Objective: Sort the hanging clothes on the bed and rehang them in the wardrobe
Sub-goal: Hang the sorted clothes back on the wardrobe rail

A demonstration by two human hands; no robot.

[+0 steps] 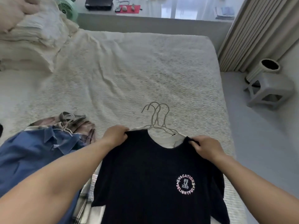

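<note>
Sorting step: left hand and right hand each pinch shoulder of black T-shirt, grip clamped, on bed. Next likely: lift by hangers toward wardrobe.

One bed, two hanger hooks above the one black T-shirt, one white shirt beneath it, one blue shirt left of it, one stool right of the bed, one green fan beyond it
</note>
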